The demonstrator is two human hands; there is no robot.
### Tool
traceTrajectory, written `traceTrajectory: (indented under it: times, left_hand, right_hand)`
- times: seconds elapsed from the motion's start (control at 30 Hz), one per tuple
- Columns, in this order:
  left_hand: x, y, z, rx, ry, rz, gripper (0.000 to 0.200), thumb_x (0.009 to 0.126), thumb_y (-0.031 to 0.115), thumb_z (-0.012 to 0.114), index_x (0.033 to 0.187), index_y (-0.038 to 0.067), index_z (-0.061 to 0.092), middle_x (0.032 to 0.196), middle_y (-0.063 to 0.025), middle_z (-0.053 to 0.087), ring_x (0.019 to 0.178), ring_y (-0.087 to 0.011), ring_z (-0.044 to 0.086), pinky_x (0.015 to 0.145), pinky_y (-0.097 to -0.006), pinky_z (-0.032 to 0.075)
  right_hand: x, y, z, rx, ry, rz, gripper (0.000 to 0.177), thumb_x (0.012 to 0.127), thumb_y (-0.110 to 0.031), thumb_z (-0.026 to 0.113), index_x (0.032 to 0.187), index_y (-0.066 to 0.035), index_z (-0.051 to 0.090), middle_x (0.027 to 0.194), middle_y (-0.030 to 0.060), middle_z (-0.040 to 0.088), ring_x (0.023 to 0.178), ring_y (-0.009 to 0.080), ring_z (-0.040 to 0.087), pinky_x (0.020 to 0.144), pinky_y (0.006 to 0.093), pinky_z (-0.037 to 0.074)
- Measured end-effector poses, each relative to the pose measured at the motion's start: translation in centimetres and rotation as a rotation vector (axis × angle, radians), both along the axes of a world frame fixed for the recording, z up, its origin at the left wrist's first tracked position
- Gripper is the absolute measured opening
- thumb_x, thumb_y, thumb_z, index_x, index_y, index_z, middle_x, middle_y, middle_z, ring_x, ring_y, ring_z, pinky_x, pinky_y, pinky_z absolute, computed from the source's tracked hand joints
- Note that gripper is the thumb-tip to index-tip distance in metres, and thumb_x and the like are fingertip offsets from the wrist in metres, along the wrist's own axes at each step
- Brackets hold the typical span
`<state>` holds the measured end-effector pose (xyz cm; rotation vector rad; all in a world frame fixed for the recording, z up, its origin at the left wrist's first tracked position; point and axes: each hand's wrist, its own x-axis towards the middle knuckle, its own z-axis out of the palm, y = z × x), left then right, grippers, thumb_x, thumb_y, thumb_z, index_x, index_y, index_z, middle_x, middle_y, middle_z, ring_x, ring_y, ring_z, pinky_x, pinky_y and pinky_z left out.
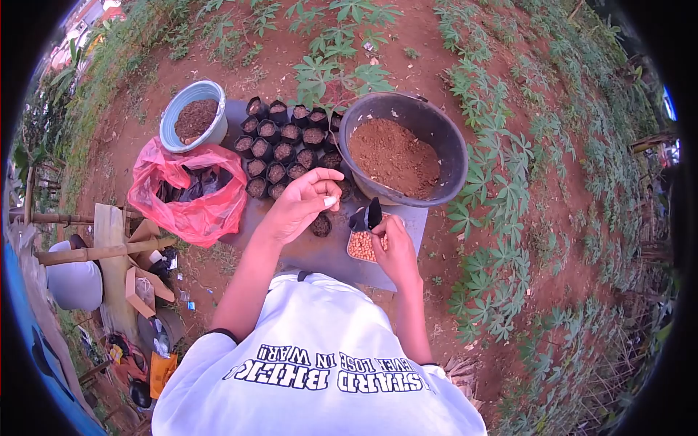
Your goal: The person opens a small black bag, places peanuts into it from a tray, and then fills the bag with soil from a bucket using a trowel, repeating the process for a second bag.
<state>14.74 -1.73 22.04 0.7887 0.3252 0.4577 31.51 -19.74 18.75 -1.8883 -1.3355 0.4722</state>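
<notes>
My left hand is raised over the grey board, its fingers curled and apart with nothing visible between them. To its right, my right hand pinches a small black bag. Directly below the bag is a container of orange-tan seeds, partly hidden by the hand. Several black bags filled with soil stand in rows beyond my left hand. A single filled bag sits nearer, between my hands.
A large black tub of brown soil stands at the back right. At the left are a blue bucket with soil and a pink plastic bag holding black bags. Bamboo poles and boxes lie left; leafy plants grow right.
</notes>
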Motion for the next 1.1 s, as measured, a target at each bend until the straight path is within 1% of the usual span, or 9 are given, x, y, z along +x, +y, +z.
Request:
traceTrajectory:
  times: [0.07, 0.13, 0.23, 0.3, 0.43, 0.53, 0.87, 0.93, 1.1]
  left_hand:
    - [-0.2, 0.5, 0.1, 0.014, -0.001, 0.009, 0.048, 0.088, 0.007, 0.071, 0.131, -0.001, 0.051, 0.098, -0.0059, 0.06, 0.093, -0.0149, 0.056, 0.086, -0.0283, 0.045]
    - [-0.3, 1.0, 0.2, 0.028, -0.002, 0.015, 0.049, 0.088, 0.007, 0.072, 0.131, -0.001, 0.05, 0.098, -0.0057, 0.06, 0.093, -0.0146, 0.057, 0.086, -0.0283, 0.045]
    - [-0.4, 1.6, 0.0, 0.062, 0.003, 0.029, 0.049, 0.088, 0.008, 0.072, 0.131, 0.001, 0.05, 0.097, -0.0049, 0.06, 0.091, -0.0138, 0.058, 0.086, -0.0285, 0.046]
    - [-0.4, 2.0, -0.3, 0.096, -0.023, 0.03, 0.042, 0.09, 0.003, 0.068, 0.127, 0.003, 0.049, 0.101, -0.0034, 0.06, 0.093, -0.0084, 0.058, 0.084, -0.0251, 0.048]
    - [0.0, 2.3, -0.1, 0.103, -0.064, 0.042, 0.039, 0.089, 0.001, 0.068, 0.123, 0.005, 0.049, 0.101, -0.003, 0.059, 0.093, -0.0084, 0.057, 0.086, -0.026, 0.049]
    - [0.3, 2.7, -0.1, 0.091, -0.078, 0.046, 0.038, 0.087, 0.006, 0.072, 0.118, 0.007, 0.051, 0.094, -0.0036, 0.058, 0.09, -0.0124, 0.058, 0.084, -0.0296, 0.049]
    - [1.4, 5.0, -0.7, 0.066, -0.064, -0.073, 0.035, 0.089, 0.002, 0.069, 0.117, 0.007, 0.05, 0.094, -0.0041, 0.057, 0.089, -0.0125, 0.059, 0.083, -0.0296, 0.05]
    - [2.0, 4.9, -0.8, 0.072, -0.057, -0.104, 0.034, 0.089, 0.001, 0.069, 0.117, 0.007, 0.05, 0.095, -0.0042, 0.058, 0.09, -0.0125, 0.059, 0.083, -0.0293, 0.05]
    - [3.7, 3.9, -0.5, 0.115, -0.004, -0.172, 0.033, 0.09, 0.001, 0.069, 0.116, 0.006, 0.05, 0.096, -0.0049, 0.06, 0.091, -0.0127, 0.06, 0.084, -0.0298, 0.051]
  right_hand:
    - [-0.2, 0.7, 0.3, 0.005, 0.005, 0.005, 0.019, 0.08, 0.003, 0.068, 0.091, 0.0, 0.053, 0.091, 0.0156, 0.056, 0.087, 0.0378, 0.061, 0.074, 0.045, 0.048]
    - [-0.2, 1.3, 0.5, 0.021, -0.007, 0.013, 0.02, 0.079, 0.007, 0.068, 0.09, 0.0, 0.052, 0.089, 0.0149, 0.055, 0.085, 0.0355, 0.061, 0.075, 0.0406, 0.049]
    - [-0.2, 2.0, 0.7, 0.007, -0.007, 0.002, 0.02, 0.079, 0.007, 0.067, 0.09, 0.001, 0.052, 0.089, 0.0149, 0.055, 0.084, 0.0351, 0.061, 0.074, 0.04, 0.049]
    - [-0.2, 2.4, 0.8, 0.001, -0.017, -0.007, 0.02, 0.079, 0.007, 0.067, 0.091, 0.001, 0.052, 0.089, 0.0149, 0.055, 0.084, 0.0347, 0.061, 0.074, 0.0398, 0.049]
    - [-0.2, 2.8, 0.8, -0.014, -0.014, -0.028, 0.02, 0.08, 0.008, 0.067, 0.09, 0.001, 0.052, 0.089, 0.0147, 0.055, 0.082, 0.0339, 0.061, 0.073, 0.0393, 0.049]
    - [-0.3, 3.2, 1.1, -0.045, 0.012, -0.045, 0.018, 0.08, 0.004, 0.067, 0.091, 0.001, 0.054, 0.092, 0.0159, 0.055, 0.088, 0.0383, 0.061, 0.076, 0.0449, 0.048]
    - [-1.0, 4.3, 2.0, -0.043, 0.013, -0.156, 0.018, 0.08, 0.005, 0.067, 0.091, 0.001, 0.054, 0.092, 0.0152, 0.055, 0.087, 0.0376, 0.06, 0.075, 0.0444, 0.048]
    - [-1.0, 4.0, 2.0, -0.022, -0.002, -0.193, 0.019, 0.08, 0.008, 0.067, 0.089, 0.001, 0.053, 0.089, 0.0135, 0.055, 0.082, 0.0301, 0.06, 0.073, 0.0362, 0.05]
    - [-0.1, 2.8, 2.3, 0.028, 0.037, -0.212, 0.019, 0.08, 0.009, 0.067, 0.089, 0.001, 0.053, 0.089, 0.0133, 0.055, 0.082, 0.0297, 0.061, 0.073, 0.0357, 0.05]
